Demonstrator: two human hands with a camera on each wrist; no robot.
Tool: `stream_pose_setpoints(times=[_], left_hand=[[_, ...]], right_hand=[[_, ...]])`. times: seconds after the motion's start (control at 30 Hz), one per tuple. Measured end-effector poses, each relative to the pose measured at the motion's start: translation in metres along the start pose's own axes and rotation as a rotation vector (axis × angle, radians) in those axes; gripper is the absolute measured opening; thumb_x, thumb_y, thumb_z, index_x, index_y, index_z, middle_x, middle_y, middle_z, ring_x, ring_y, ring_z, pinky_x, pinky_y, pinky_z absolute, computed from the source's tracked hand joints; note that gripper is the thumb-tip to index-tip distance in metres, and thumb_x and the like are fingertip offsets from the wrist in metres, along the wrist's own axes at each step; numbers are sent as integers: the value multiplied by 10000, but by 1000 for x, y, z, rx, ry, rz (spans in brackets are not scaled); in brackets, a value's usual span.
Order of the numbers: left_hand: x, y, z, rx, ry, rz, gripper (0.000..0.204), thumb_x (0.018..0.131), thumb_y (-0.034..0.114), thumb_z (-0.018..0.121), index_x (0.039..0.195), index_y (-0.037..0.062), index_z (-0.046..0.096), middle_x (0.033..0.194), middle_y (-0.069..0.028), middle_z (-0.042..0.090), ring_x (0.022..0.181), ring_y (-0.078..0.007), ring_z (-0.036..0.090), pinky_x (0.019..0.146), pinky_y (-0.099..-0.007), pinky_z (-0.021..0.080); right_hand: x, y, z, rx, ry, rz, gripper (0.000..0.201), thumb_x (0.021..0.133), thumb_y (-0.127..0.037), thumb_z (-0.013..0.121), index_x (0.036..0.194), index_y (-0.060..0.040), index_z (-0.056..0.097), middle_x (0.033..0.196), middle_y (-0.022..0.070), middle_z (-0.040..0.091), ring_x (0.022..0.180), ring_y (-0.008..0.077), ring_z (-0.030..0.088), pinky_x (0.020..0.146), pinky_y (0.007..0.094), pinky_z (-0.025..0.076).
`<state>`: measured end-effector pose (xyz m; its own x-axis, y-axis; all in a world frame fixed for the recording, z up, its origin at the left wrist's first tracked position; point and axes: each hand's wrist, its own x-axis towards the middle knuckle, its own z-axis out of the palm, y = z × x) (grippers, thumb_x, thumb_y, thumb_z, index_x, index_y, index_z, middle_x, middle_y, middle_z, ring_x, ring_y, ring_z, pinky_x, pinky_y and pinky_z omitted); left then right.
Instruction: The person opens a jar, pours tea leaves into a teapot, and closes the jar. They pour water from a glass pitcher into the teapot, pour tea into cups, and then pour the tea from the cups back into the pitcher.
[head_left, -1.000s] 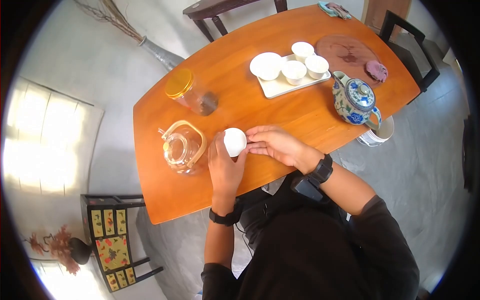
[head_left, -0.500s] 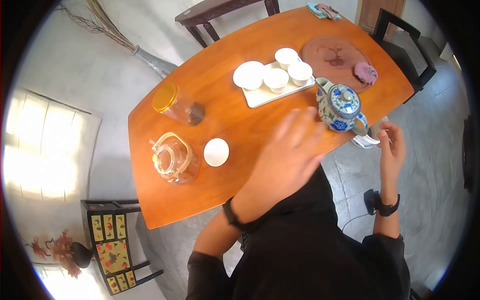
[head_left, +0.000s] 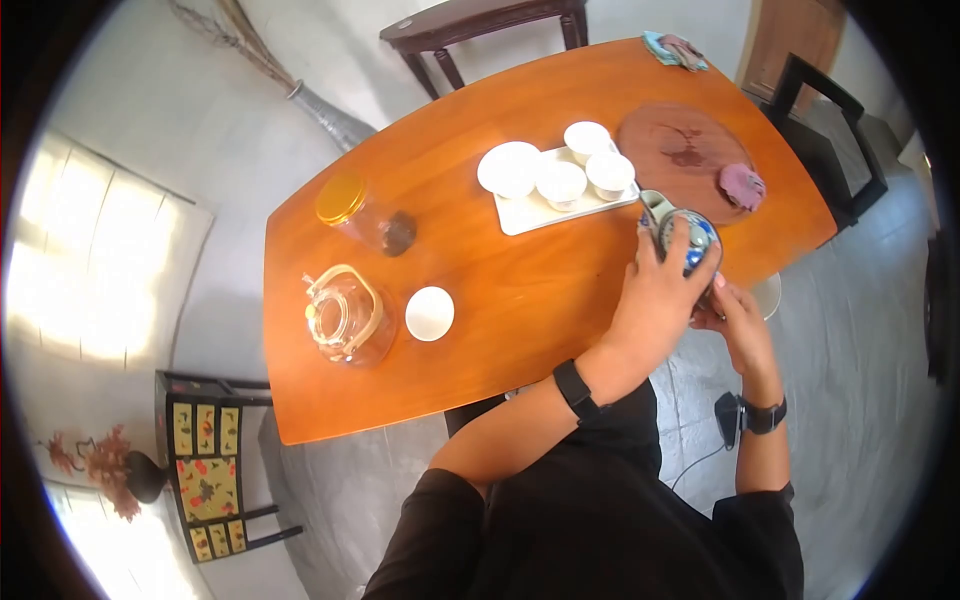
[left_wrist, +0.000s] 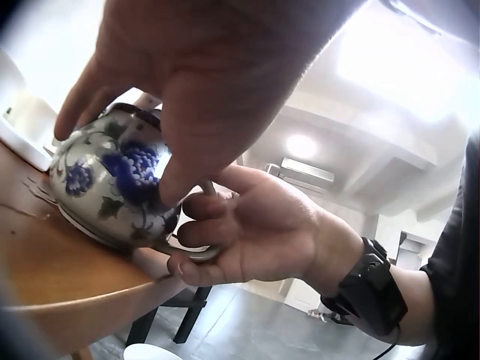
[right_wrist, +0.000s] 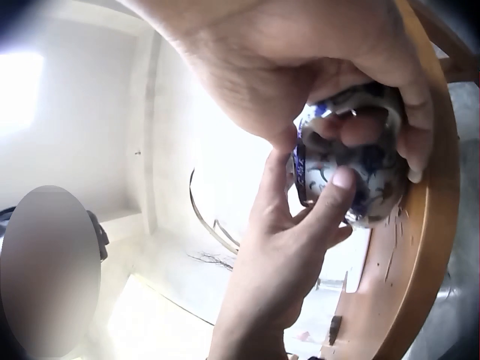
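Observation:
A blue-and-white floral teapot [left_wrist: 105,180] sits near the table's front edge, tilted in the left wrist view. My left hand [head_left: 650,305] spans its top, with fingers over the lid and the thumb against its side. My right hand [head_left: 742,328] grips the handle [left_wrist: 196,255], its fingers curled through the loop. In the head view both hands cover much of the pot, and the spout points toward the tray. A lone white cup [head_left: 430,314] stands to the left, apart from both hands, beside a glass kettle [head_left: 345,320] with a pale handle.
Behind the teapot, a white tray [head_left: 520,215] bears several white cups [head_left: 561,182]. A round brown board [head_left: 660,130] holds a pink cloth [head_left: 742,187]. A gold-lidded jar [head_left: 342,198] stands at the left. Below the table edge is a white bucket [head_left: 770,296].
Both hands have left the white cup and moved right to the teapot. The left hand has taken hold of its top, the right its handle. The cup now stands alone on the table.

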<state>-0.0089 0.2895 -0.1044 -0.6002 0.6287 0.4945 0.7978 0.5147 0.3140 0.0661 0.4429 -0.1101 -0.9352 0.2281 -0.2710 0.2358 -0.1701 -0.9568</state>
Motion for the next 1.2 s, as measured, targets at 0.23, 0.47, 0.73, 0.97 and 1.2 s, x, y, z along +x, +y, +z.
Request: stream_pose_setpoints(times=[0.23,0.47,0.73,0.97,1.2], left_hand=[[-8,7,-9,23,6,-20,616,822,140,711,1413,183,544,1479,-242,395,1225,-527,505,812,-497,570],[-4,2,-37,18,99,-3,555,833,155,699,1376,173,582,1452,-247,423,1176,-512,543,784,-479,570],[8,-26,-87,6,188,-62,672,718,234,823,1350,165,606,1465,-238,417,1169,-508,550,779,-440,588],[6,-56,-107,-49,316,-85,769,734,178,820,1445,191,526,1491,-253,387,1197,-529,526,805,-495,608],[8,-82,-105,104,289,-126,770,748,85,779,1458,188,500,1495,-272,372,1203,-519,531,764,-468,621]], right_hand=[[-5,20,1,42,120,-65,429,1056,-384,538,735,-102,567,630,-40,472,671,117,557,704,319,502],[-14,-11,19,4,146,-121,461,1058,-354,531,661,-129,464,604,-42,419,623,129,509,665,329,471],[8,-58,50,-89,84,-156,471,1057,-363,521,651,-139,438,567,-46,371,559,119,454,635,328,459],[31,-102,91,-153,10,-146,473,1057,-364,530,645,-152,431,531,-48,362,532,97,452,614,296,461],[44,-115,118,-175,-32,-114,483,1058,-377,530,641,-152,435,522,-36,415,546,119,538,613,279,489]])
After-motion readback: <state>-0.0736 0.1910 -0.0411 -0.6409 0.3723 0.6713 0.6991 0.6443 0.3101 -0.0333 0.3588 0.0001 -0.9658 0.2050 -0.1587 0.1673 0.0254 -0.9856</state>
